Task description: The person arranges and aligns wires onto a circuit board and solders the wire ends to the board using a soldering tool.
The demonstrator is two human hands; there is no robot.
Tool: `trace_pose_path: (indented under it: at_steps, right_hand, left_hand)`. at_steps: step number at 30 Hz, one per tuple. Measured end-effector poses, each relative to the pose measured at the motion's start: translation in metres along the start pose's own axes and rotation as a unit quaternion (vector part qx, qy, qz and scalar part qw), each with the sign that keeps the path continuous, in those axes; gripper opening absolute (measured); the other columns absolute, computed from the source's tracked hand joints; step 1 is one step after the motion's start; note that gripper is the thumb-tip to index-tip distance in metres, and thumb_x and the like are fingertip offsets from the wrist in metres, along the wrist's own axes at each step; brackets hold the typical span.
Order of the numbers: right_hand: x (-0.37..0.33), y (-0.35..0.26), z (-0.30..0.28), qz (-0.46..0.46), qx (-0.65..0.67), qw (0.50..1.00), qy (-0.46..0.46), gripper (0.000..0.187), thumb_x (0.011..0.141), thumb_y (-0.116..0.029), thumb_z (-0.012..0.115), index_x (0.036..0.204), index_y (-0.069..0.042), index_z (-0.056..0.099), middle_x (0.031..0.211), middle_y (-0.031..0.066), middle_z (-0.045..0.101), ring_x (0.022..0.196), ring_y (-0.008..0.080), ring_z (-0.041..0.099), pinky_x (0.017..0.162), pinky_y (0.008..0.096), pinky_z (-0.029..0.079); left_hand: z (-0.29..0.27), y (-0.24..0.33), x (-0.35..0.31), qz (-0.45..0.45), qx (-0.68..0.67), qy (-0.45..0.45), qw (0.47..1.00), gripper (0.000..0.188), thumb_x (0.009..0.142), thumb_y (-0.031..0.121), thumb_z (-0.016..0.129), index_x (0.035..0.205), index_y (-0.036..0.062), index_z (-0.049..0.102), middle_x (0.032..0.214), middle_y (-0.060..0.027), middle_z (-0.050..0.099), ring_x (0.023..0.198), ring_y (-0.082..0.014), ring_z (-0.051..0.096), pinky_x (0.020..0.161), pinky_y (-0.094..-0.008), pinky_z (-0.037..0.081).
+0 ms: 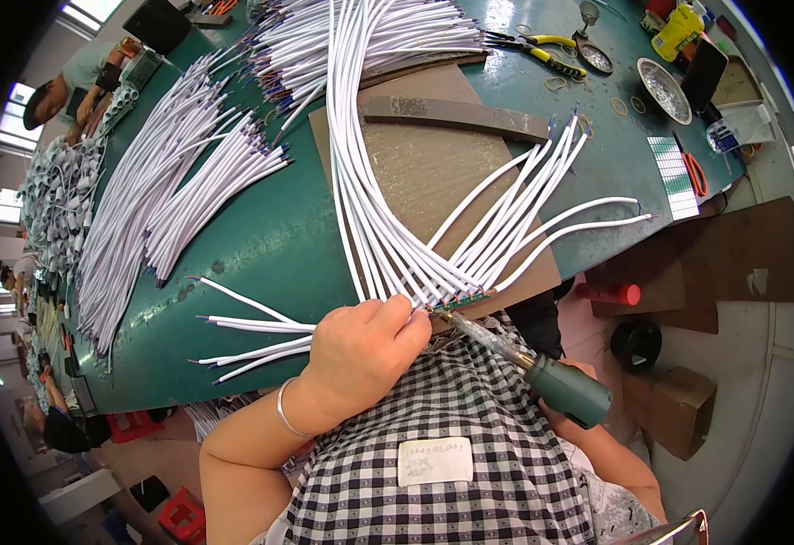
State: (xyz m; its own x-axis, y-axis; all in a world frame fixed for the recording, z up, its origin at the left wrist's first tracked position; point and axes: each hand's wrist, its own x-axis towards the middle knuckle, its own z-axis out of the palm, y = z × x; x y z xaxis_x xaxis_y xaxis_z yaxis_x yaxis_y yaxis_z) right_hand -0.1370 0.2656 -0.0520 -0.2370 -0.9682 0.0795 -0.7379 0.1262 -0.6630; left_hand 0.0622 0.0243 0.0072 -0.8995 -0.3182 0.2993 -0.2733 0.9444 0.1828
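At the near edge of the bench, my left hand (360, 350) is closed, with its thumb and fingers pinching a white cable against a narrow green circuit board (469, 300). Several short cable ends stick out to the left from under that hand. Long white cables (356, 173) arch from the far side down to the board, and shorter white cables (515, 213) fan out to the right. My right hand (556, 420) is wrapped round the green handle of a soldering iron (571, 389), which partly hides its fingers. The iron's tip meets the board beside my left fingertips.
A brown board (415, 182) lies on the green bench (261, 245), with a grey bar (456, 116) across it. Cable bundles (156, 200) lie left. Pliers (551, 54), a metal dish (664, 91) and circuit board panels (673, 177) lie right. A co-worker (79, 82) sits far left.
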Motion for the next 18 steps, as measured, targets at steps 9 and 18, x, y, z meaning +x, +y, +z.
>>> trace_pose_path:
  at_steps: [9,18]
  right_hand:
    - [0.012,-0.007,-0.005,-0.024,0.064,0.997,0.048,0.024,0.079,-0.025,0.068,0.093,-0.005,0.068,0.088,0.0133,0.064,0.077,0.0315,0.062,0.065,0.0383,0.049]
    - [0.023,-0.009,-0.01,0.027,0.289,0.955,0.065,0.018,0.08,-0.017,0.064,0.089,-0.001,0.064,0.078,0.009,0.066,0.072,0.0215,0.065,0.067,0.0305,0.051]
  left_hand:
    - [0.0,0.0,-0.001,0.0,0.003,0.0,1.0,0.012,0.071,0.012,0.064,0.082,0.0079,0.062,0.07,-0.0016,0.048,0.057,-0.0141,0.053,0.045,-0.0284,0.041]
    - [0.001,0.001,0.0,-0.004,0.013,-0.003,1.0,0.013,0.07,0.012,0.063,0.082,0.0086,0.062,0.071,-0.0014,0.049,0.056,-0.0142,0.052,0.044,-0.0279,0.04]
